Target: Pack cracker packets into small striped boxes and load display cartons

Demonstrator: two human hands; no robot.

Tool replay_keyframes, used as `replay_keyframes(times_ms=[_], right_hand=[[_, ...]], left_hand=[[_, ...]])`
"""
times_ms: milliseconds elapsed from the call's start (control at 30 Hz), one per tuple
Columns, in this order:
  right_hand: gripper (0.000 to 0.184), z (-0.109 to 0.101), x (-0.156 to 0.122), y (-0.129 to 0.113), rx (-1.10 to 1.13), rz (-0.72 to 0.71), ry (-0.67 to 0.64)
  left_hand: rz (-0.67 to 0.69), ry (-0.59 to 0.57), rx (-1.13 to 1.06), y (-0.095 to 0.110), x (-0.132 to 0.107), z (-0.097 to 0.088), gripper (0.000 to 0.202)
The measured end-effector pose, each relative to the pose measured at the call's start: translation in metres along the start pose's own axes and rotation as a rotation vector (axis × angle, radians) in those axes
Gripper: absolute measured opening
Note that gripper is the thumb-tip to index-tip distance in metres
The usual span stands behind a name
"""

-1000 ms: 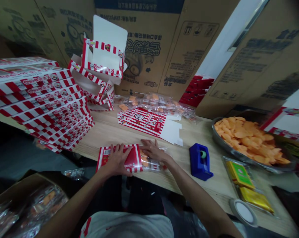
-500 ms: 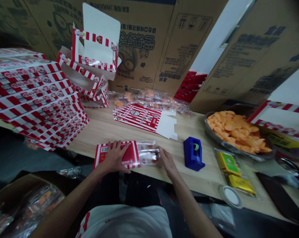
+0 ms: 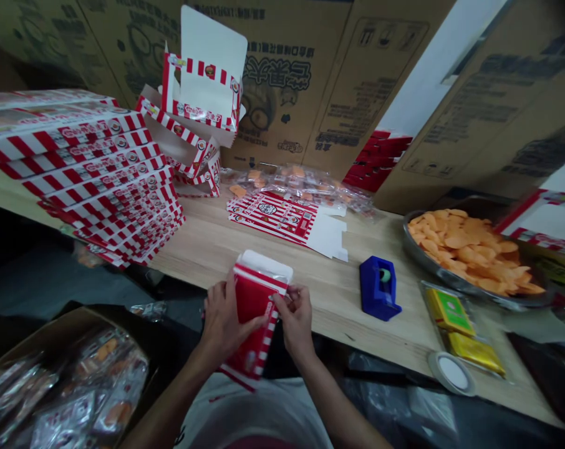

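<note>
Tilted up at the table's front edge is a red-and-white striped cardboard box (image 3: 251, 298), its pale end flap (image 3: 265, 262) standing out at the far end. My left hand (image 3: 224, 319) wraps round the box's left side, thumb lying across the red face. At the right edge, near the flap end, my right hand (image 3: 296, 319) grips the box between thumb and fingers. A shiny strip, perhaps clear plastic, shows by the flap; the inside of the box is hidden. Beyond lies a flattened striped box (image 3: 275, 218) on the table.
Stacked striped boxes (image 3: 109, 162) stand left, with open boxes (image 3: 202, 93) behind. Clear packets (image 3: 296, 181) lie at the back. A blue tape dispenser (image 3: 378, 290), a bowl of orange chips (image 3: 464, 249) and a tape roll (image 3: 451, 373) are right. A carton of packets (image 3: 90, 374) sits lower left.
The box has turned from lying flat to tilted up, flap end away from me. The clear packet that stuck out is mostly out of sight. My right hand has moved onto the box edge.
</note>
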State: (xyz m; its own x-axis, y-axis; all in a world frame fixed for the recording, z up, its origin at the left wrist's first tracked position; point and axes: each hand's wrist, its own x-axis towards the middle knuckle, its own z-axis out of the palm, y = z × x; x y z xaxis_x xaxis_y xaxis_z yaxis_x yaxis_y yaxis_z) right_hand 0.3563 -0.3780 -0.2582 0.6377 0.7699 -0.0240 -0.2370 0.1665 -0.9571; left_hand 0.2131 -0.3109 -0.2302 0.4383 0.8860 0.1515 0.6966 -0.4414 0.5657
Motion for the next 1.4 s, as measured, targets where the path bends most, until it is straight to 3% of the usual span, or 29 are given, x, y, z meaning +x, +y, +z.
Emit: replay_keyframes(times_ms=[100,167,300,367,433,500,600,700,800,900,1033,1167,1267,1400], right_hand=[[0.043,-0.011,-0.005,0.003,-0.068,0.03,-0.074],[0.051,-0.021,-0.008,0.008,-0.148,0.062,-0.128],[0.043,-0.033,-0.016,0.014,-0.307,0.044,-0.177],[0.03,-0.034,-0.016,0.013,-0.369,-0.02,-0.185],[0.021,-0.033,-0.013,0.012,-0.397,-0.075,-0.201],[0.025,-0.032,-0.007,0.01,-0.386,-0.083,-0.22],[0.023,-0.03,0.002,0.008,-0.265,-0.003,-0.179],[0.031,-0.03,0.007,0.004,-0.133,0.143,-0.192],[0.026,-0.033,0.008,-0.003,-0.175,0.201,-0.361],[0.027,-0.037,0.008,-0.009,-0.282,0.071,-0.461],[0.034,-0.039,0.007,-0.011,-0.334,0.108,-0.467],[0.019,-0.037,0.01,-0.016,-0.457,0.074,-0.518],[0.013,-0.032,0.02,-0.027,-0.567,0.013,-0.544],[0.02,-0.024,0.033,-0.037,-0.467,0.116,-0.571]], left_hand=[[0.024,-0.074,-0.433,-0.015,-0.022,0.013,0.075],[-0.023,-0.146,-0.679,-0.023,-0.033,0.019,0.071],[-0.147,-0.237,-0.963,-0.027,-0.044,0.021,0.072],[-0.209,-0.273,-1.034,-0.027,-0.044,0.022,0.058],[-0.251,-0.257,-1.057,-0.026,-0.04,0.026,0.037],[-0.238,-0.178,-1.058,-0.025,-0.033,0.029,0.026],[-0.247,-0.042,-1.098,-0.021,-0.023,0.032,0.026],[-0.314,0.007,-1.179,-0.018,-0.017,0.029,0.036],[-0.295,-0.137,-1.234,-0.024,-0.013,0.022,0.044],[-0.195,-0.246,-1.13,-0.036,-0.013,0.014,0.029],[-0.019,-0.2,-0.923,-0.041,-0.016,0.005,0.019],[0.019,-0.161,-0.774,-0.034,-0.015,0.0,0.018],[-0.026,-0.214,-0.87,-0.031,-0.004,-0.003,0.017],[-0.236,-0.369,-1.143,-0.028,0.011,-0.009,0.022]])
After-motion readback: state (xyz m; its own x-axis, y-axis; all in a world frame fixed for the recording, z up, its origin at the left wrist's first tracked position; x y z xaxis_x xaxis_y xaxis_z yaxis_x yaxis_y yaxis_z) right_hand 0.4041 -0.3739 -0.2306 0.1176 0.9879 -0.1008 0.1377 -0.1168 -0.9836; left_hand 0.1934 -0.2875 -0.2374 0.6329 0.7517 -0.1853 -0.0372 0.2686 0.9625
